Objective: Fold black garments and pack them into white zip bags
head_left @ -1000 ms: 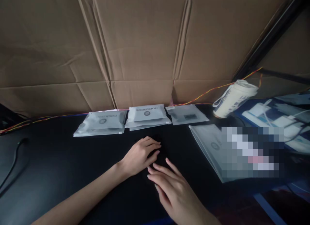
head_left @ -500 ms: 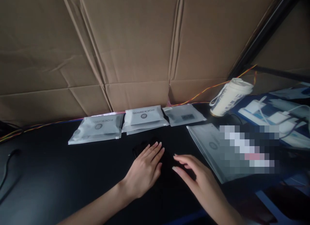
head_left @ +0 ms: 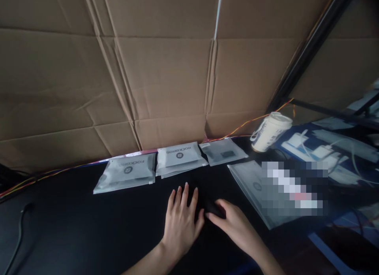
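My left hand (head_left: 181,223) lies palm down with its fingers spread and pointing away from me. Beside it, my right hand (head_left: 233,221) is closed, thumb and fingers around the edge of a soft-looking black item (head_left: 211,206). That item barely stands out against the black table (head_left: 74,231), so its outline and kind are unclear. Whether the left palm rests on the item or on the bare table cannot be made out. Beyond the hands, two frosted zip pouches with ROCKBROS print, a left pouch (head_left: 126,174) and a middle pouch (head_left: 180,158), lie in a row.
A third frosted pouch (head_left: 223,152) with a dark patch ends the row. A larger frosted bag (head_left: 250,184) lies to the right, partly pixelated. Behind stand a white cup (head_left: 271,132), a power strip (head_left: 299,142) and a cardboard wall (head_left: 166,77). A black cable (head_left: 19,235) lies at left.
My left hand has turned to point straight ahead, its fingers spreading. My right hand has moved in and closed on the black item. The view has tilted up slightly.
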